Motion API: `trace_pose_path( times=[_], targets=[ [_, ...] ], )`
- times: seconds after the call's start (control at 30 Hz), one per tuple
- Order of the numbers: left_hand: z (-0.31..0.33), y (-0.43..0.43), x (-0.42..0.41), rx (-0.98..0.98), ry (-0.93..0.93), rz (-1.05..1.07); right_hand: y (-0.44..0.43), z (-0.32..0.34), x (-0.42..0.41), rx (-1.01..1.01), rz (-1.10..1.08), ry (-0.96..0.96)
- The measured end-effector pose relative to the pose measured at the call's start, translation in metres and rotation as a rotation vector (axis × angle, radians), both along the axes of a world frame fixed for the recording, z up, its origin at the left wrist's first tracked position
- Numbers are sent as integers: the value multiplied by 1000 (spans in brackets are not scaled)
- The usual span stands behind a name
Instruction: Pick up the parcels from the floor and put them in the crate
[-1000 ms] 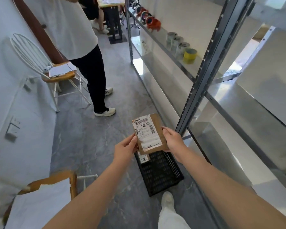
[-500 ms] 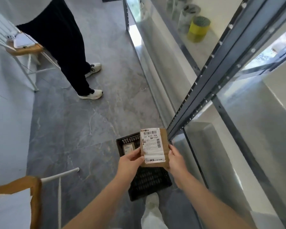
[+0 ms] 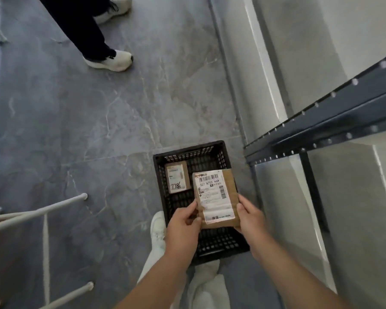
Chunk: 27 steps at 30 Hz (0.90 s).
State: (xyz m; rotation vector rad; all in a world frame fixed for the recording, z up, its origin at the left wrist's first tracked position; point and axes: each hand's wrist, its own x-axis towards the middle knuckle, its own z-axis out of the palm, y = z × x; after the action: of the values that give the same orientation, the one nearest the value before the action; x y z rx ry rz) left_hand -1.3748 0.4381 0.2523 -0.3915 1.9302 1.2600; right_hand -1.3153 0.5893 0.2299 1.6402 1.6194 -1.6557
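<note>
Grey marble-patterned floor tiles line a narrow aisle where a black slatted crate sits on the ground, with a dark metal shelving rack rising just to the crate's right. A person standing at the crate's near end holds a flat brown parcel, white shipping label up, directly above the crate's open top. The left hand pinches the parcel's near left edge, and the right hand grips its near right edge, both closed on the cardboard. Inside the crate, toward its far left corner, a smaller labelled parcel already lies flat on the bottom. By these signs the job is partly done: one parcel is in, and a second hangs over the crate, not yet let go. No other parcels show on the floor around the crate, though whether more wait out of view cannot be told. Beyond the crate's far end stands a second person, seen only as dark trouser legs and white trainers; white chair legs stand to the crate's left.
</note>
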Motion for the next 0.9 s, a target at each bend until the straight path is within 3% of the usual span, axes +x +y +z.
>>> trace_pose_path(
  times=[0.23, 0.43, 0.63, 0.77, 0.9],
  targets=[
    [-156, 15, -25, -71, 14, -158, 2, -127, -33, -11, 109, -10],
    [-253, 41, -48, -22, -37, -21, 12, -240, -76, 62, 45, -4],
    [-318, 33, -49, -26, -43, -49, -6, -321, -94, 64, -31, 21],
    [-336, 32, -48, -69, 55, -81, -18, -355, -99, 182, -101, 48],
    [-334, 32, -39, -90, 41, -251, -22, -360, -92, 203, 52, 29]
  ],
)
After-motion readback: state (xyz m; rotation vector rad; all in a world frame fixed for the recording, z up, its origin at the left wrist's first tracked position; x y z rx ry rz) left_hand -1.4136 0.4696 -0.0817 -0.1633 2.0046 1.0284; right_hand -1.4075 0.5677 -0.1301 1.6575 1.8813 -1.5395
